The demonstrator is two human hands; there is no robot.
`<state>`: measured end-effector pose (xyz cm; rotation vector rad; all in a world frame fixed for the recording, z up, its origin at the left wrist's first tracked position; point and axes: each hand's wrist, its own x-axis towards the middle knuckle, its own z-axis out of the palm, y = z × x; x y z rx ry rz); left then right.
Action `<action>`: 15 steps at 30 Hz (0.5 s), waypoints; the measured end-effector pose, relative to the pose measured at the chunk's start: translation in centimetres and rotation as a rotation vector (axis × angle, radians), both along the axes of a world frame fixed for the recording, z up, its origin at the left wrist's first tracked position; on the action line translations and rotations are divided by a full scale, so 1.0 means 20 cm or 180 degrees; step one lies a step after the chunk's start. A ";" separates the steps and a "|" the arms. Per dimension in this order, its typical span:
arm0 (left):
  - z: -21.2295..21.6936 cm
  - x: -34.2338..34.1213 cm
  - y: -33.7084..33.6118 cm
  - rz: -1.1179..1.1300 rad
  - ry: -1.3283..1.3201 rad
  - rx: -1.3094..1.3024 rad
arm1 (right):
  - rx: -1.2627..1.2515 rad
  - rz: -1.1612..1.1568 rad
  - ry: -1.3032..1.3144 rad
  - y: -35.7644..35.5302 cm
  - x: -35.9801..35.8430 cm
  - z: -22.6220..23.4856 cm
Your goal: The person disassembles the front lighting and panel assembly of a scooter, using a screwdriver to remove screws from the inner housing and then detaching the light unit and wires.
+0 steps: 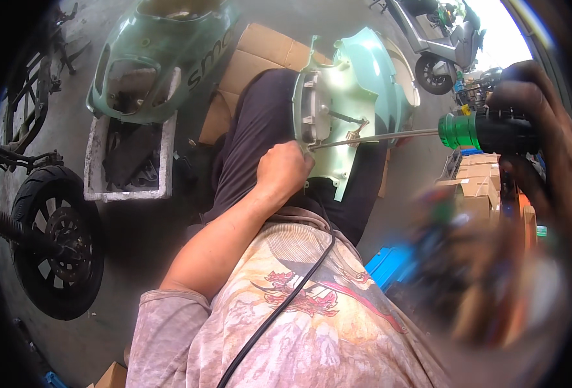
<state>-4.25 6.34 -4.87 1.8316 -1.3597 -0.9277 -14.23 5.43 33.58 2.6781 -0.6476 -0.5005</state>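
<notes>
A pale green scooter body panel point(350, 90) rests on my lap, over my dark trousers. My left hand point(285, 169) is closed at the panel's lower edge, pinching the tip of a long metal screwdriver shaft point(376, 137). My right hand point(537, 129) is wrapped around the screwdriver's black and green handle point(476, 131), held high to the right and close to the camera. The shaft runs level from the handle to the panel.
A larger green scooter fairing point(153, 61) lies on a white foam box point(127, 161) to the left. Flattened cardboard point(260, 55) lies behind my legs. A black wheel point(56, 249) stands at left, a grey scooter point(438, 39) at the back, cardboard boxes point(476, 178) and a blue crate point(386, 265) at right.
</notes>
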 end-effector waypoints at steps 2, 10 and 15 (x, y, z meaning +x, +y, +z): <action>0.02 0.01 0.01 0.0009 0.0018 0.0018 | -0.0293 0.0247 0.0981 0.02 0.05 0.07; 0.02 -0.01 0.00 -0.0053 0.0031 0.0059 | 0.0214 -0.1068 0.0241 0.07 0.14 0.06; -0.03 0.02 0.00 0.0092 -0.0031 0.0008 | -0.0050 -0.0720 0.0462 -0.09 0.05 0.08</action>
